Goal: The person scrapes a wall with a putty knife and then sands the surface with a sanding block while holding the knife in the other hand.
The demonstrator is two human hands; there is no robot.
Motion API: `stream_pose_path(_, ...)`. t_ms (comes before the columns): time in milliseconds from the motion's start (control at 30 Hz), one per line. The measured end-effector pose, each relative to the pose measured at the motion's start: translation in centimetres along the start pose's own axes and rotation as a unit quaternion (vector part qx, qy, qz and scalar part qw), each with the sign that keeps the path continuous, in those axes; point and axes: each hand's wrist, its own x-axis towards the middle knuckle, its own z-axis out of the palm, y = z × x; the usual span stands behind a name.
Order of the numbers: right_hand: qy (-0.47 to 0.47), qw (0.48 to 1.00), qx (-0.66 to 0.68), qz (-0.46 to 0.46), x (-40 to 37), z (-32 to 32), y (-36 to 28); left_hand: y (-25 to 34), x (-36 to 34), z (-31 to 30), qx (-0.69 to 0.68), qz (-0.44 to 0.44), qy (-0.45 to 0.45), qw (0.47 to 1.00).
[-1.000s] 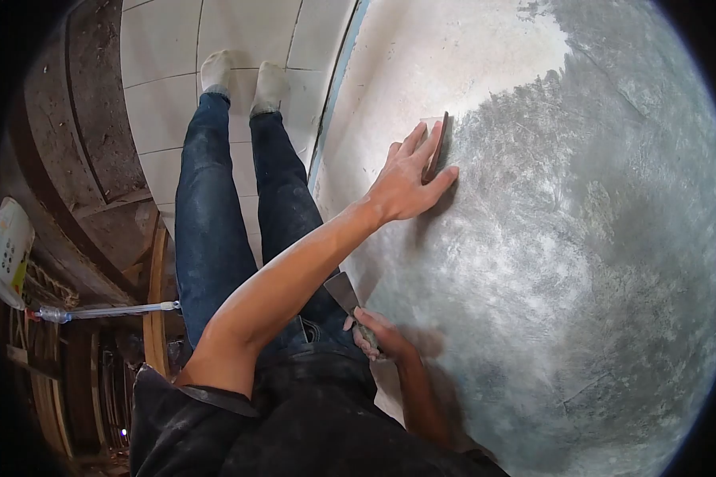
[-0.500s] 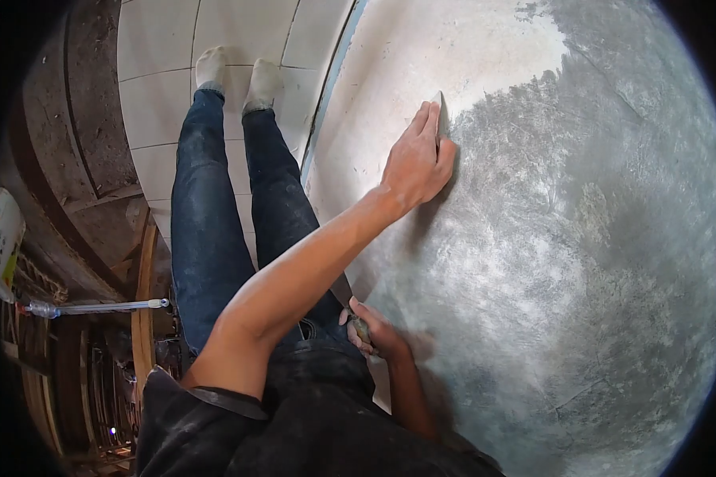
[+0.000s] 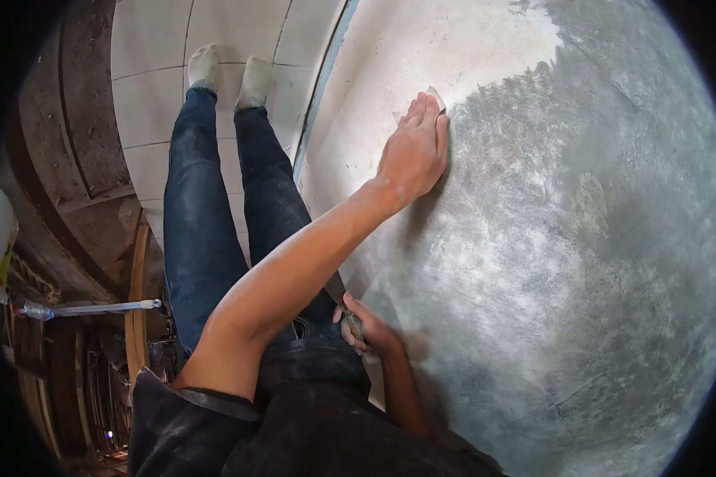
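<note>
My left hand [image 3: 412,155] reaches across to the wall, its fingers pressed together over a thin, light flat scraper [image 3: 435,95]. Only the corners of this scraper show past the fingertips; the rest is hidden under the hand. It lies against the wall where whitish filler [image 3: 445,44] meets the mottled grey surface [image 3: 533,230]. Low by my waist, my right hand [image 3: 366,326] is closed around the handle of a putty knife [image 3: 336,288]. The blade of that knife points up along my thigh, partly covered by my left forearm. Whitish smears mark the right fingers.
Pale floor tiles [image 3: 147,107] lie under my socked feet [image 3: 254,79]. A bluish strip [image 3: 320,103] runs between tiles and wall. To the left are wooden beams [image 3: 138,294], a metal rod [image 3: 95,308] and a white perforated plastic item [image 3: 1,230].
My left hand has turned, laying the scraper flatter to the wall and shifting slightly left, with the thumb closer to the fingers. The right hand keeps its hold on the putty knife.
</note>
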Motion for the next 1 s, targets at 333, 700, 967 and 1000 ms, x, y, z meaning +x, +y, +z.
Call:
stream_pose_path(333, -0.004, 1.000, -0.006, -0.007, 0.1, -0.3, 0.5, -1.8, 0.1, 0.0, 0.084, 0.024, -0.012, 0.996)
stream_pose_path(700, 0.010, 1.000, -0.018, -0.010, 0.2, -0.4, 0.8, -1.2, -2.1, 0.0, 0.109, 0.021, -0.034, 0.993)
stream_pose_path(967, -0.006, 1.000, -0.029, -0.008, 0.6, -0.7, 0.9, 1.4, -4.4, -0.3, 0.083, 0.038, -0.039, 0.995)
stream_pose_path(1000, -0.013, 1.000, -0.022, -0.008, 0.5, -0.7, 0.9, 1.1, -4.3, 0.0, 0.090, 0.045, -0.027, 0.995)
